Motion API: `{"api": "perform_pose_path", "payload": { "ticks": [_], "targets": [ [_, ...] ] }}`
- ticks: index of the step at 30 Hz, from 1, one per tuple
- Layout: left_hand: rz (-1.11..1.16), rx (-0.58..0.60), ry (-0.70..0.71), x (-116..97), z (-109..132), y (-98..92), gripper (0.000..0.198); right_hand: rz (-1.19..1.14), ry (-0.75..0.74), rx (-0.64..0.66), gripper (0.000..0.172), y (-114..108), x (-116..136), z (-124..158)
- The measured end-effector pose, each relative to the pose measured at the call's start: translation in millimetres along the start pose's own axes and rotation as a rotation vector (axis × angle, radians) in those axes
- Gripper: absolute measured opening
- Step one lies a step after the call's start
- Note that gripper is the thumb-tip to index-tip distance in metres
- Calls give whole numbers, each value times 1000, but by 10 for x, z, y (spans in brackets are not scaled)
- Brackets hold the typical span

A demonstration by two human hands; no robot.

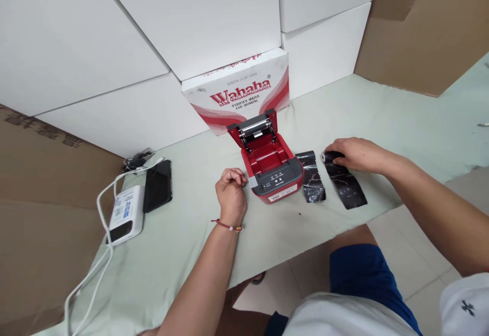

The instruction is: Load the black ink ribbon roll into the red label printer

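Observation:
A red and dark grey printer (271, 173) stands on the cloth with its lid (254, 124) raised, and its red inner bay shows no roll inside. My left hand (231, 196) rests on the cloth at the printer's left side, fingers curled in, with nothing visible in them. To the right, my right hand (355, 153) grips the top end of a roll of black film (346, 185), whose loose length lies unrolled toward the table's front edge. Between that roll and the printer lies a second strip of black film (312, 178), touched by neither hand.
A Wahaha water carton (240, 91) stands behind the printer, against white boxes (214, 15). At the left lie a black phone (158, 185), a white power bank (126, 216) and a white cable (100, 203). Brown cardboard (428, 30) rises at the back right.

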State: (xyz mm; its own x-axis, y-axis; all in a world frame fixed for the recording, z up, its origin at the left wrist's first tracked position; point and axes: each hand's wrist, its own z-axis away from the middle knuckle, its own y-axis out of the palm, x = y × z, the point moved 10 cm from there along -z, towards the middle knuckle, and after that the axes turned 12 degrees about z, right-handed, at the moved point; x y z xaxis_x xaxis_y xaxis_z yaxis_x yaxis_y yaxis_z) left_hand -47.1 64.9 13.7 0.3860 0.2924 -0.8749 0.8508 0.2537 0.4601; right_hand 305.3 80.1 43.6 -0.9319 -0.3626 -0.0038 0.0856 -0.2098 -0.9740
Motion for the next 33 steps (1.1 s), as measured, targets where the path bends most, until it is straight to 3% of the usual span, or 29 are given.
{"api": "perform_pose_path", "payload": {
  "ticks": [3, 7, 9, 11, 15, 19, 28, 33],
  "targets": [
    [-15, 10, -14, 8, 10, 7, 10, -132, -116, -22, 38, -284, 47, 211],
    [-47, 28, -26, 3, 39, 30, 9, -237, -276, -105, 49, -1029, 264, 483],
    [-73, 39, -27, -1, 59, 43, 9, -242, -342, -134, 45, -1285, 543, 440],
    [-102, 50, -19, -10, 77, 48, 10, -237, -398, -172, 35, -1397, 900, 262],
    [-153, 66, 5, -30, 98, 37, 12, -98, -356, -157, 31, -1235, 1461, -291],
    [-203, 82, -15, 2, 100, 25, 14, 73, -258, -89, 35, -1064, 1655, -659],
    [-236, 91, -100, 97, 99, 10, 14, 221, -354, 35, 21, -769, 1865, -841],
    [-269, 92, -85, 78, 101, 2, 15, 182, -408, 44, 19, -827, 1812, -747]
  ]
}}
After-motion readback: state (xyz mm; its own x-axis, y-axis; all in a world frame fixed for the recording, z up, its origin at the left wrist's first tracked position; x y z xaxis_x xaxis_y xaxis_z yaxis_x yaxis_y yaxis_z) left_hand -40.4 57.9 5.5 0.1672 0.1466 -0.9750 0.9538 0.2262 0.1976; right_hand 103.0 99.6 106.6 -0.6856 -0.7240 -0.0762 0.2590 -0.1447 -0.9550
